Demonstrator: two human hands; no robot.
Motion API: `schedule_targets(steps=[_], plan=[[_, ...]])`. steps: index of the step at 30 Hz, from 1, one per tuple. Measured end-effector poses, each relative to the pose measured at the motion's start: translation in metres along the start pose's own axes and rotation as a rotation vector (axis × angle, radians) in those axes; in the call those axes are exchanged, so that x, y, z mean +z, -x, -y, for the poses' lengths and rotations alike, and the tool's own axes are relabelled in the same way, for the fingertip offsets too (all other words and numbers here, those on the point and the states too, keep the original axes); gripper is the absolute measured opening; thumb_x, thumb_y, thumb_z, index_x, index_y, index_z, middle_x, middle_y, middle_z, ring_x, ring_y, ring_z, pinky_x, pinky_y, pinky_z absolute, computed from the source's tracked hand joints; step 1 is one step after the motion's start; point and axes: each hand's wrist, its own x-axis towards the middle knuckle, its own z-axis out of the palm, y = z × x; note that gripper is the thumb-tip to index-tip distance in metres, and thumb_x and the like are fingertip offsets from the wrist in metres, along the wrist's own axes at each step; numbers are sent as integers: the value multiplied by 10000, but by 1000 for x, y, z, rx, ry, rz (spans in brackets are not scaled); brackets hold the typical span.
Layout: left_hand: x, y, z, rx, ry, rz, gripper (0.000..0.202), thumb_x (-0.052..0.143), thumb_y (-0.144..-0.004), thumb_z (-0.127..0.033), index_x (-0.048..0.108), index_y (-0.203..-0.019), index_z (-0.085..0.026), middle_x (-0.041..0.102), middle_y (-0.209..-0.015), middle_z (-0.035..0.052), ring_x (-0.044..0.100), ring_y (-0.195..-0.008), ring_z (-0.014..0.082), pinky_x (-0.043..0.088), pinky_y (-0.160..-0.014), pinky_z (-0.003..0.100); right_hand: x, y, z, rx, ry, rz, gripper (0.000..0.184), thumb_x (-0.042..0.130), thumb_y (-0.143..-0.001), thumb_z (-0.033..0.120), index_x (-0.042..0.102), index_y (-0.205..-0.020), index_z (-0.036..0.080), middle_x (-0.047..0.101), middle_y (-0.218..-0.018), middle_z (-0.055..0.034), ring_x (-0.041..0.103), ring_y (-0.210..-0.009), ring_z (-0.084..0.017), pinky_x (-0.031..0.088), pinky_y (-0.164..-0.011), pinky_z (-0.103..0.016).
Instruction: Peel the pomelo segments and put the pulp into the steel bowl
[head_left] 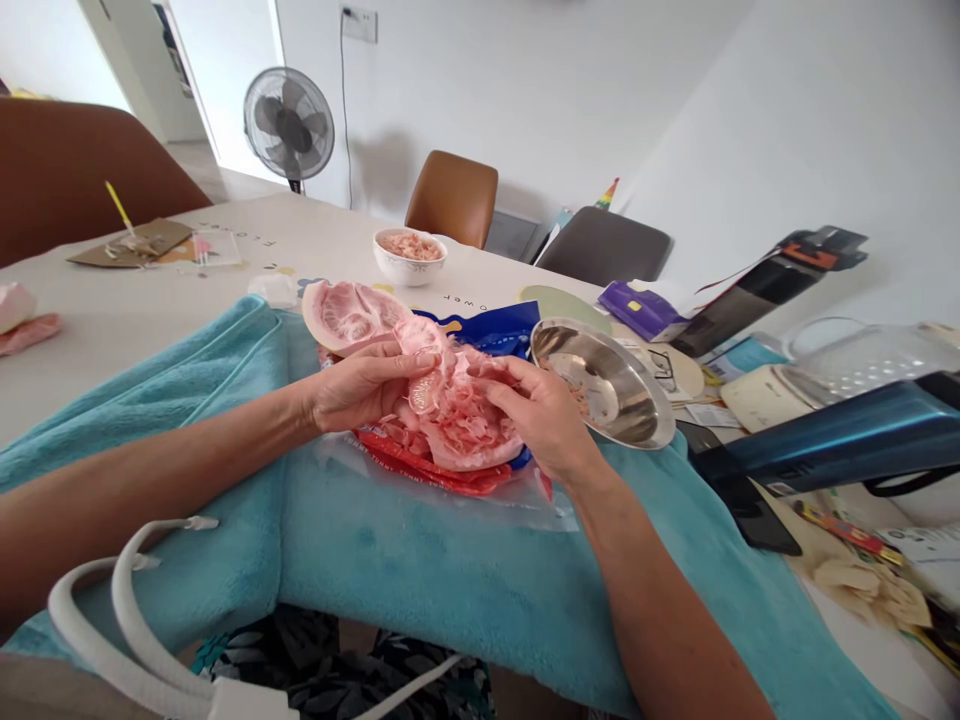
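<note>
Caught the pink pomelo piece dead centre, held up over the near side of the table, just above a heap of torn pink shreds. Had it clamped in the left hand, with the thumb pressed on top and the fingers curled in under, on a forearm slanting in from the left. Saw the right hand up against the other side, bent inward, with thumb and forefinger drawn almost together; could not tell of anything pinched between those tips.

Could not see most of the left fingers, tucked behind the fruit, and got only broken lettering off the red wrapper, crumpled beneath the heap. Spotted a hollow half-shell of peel just beyond the left hand, then a blue package, partly covered.

On to the containers! Found a steel bowl right beside the right hand, with a few scraps inside, and, farther back, a white bowl heaped with pink pulp. Glimpsed a blue bottle cut off at the right edge, and took in the teal towel spread below everything.
</note>
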Motion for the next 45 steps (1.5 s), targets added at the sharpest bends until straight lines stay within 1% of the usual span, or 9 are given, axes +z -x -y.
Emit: schedule_targets(steps=[2, 7, 10, 13, 18, 28, 35, 41, 45], plan=[[-1, -1, 1, 3, 3, -22, 96, 748, -801, -183, 719, -858, -112, 744, -696, 54, 708, -542, 168, 627, -488, 251, 0, 0, 1, -76, 116, -36, 123, 586, -843, 259, 665, -763, 207, 588, -714, 17, 521, -683, -133, 423, -667, -287], [0, 0, 1, -7, -15, -53, 137, 785, -762, -197, 712, -844, -116, 734, -679, 49, 692, -538, 163, 620, -480, 252, 2, 1, 1, -169, 175, -62, 351, 513, -947, 414, 653, -702, 206, 660, -820, -35, 609, -855, -193, 458, -824, -339], [1, 1, 2, -12, -39, -97, 152, 792, -752, -206, 714, -850, -120, 734, -697, 52, 691, -556, 160, 623, -512, 257, 5, 2, -4, -200, 171, -68, 286, 520, -957, 389, 719, -838, 222, 719, -919, -39, 649, -932, -198, 480, -893, -349], [1, 0, 4, -3, -44, -130, 157, 782, -756, -193, 718, -882, -125, 742, -737, 54, 699, -596, 156, 625, -559, 250, 8, 2, -8, -249, 166, -109, 193, 556, -920, 259, 734, -994, 257, 745, -1023, -12, 673, -995, -185, 495, -956, -361], [-1, 0, 5, 9, -46, -113, 141, 780, -761, -191, 726, -875, -129, 745, -735, 52, 703, -606, 155, 603, -535, 220, 14, 5, -8, -426, 264, -132, 134, 652, -839, 191, 749, -916, 245, 721, -1124, -36, 652, -1105, -205, 479, -1035, -397], [-1, -1, 11, 52, -107, -66, 183, 811, -760, -258, 734, -870, -133, 746, -739, 48, 698, -593, 141, 610, -538, 208, 19, 5, -8, -456, 308, -139, 102, 646, -821, 146, 712, -831, 223, 729, -971, -24, 660, -1005, -191, 508, -945, -362], [2, 1, 10, 66, -154, -126, 223, 839, -727, -280, 724, -848, -132, 733, -695, 35, 678, -561, 135, 590, -488, 203, 24, 9, -4, -425, 345, -178, 144, 594, -815, 159, 646, -694, 219, 678, -771, -10, 620, -798, -168, 498, -788, -322], [5, 2, 10, 58, -198, -175, 297, 872, -680, -350, 720, -816, -134, 723, -668, 34, 651, -515, 123, 550, -434, 182, 26, 11, 2, -154, 159, -113, 116, 592, -732, 181, 581, -619, 205, 585, -618, 44, 495, -565, -100, 412, -570, -245], [7, 2, 9, 77, -189, -163, 283, 875, -676, -339, 714, -784, -132, 715, -648, 27, 635, -506, 111, 530, -423, 167, 24, 9, 2, -55, 14, -81, 115, 599, -726, 233, 599, -616, 200, 540, -583, 57, 458, -552, -91, 390, -571, -245]])
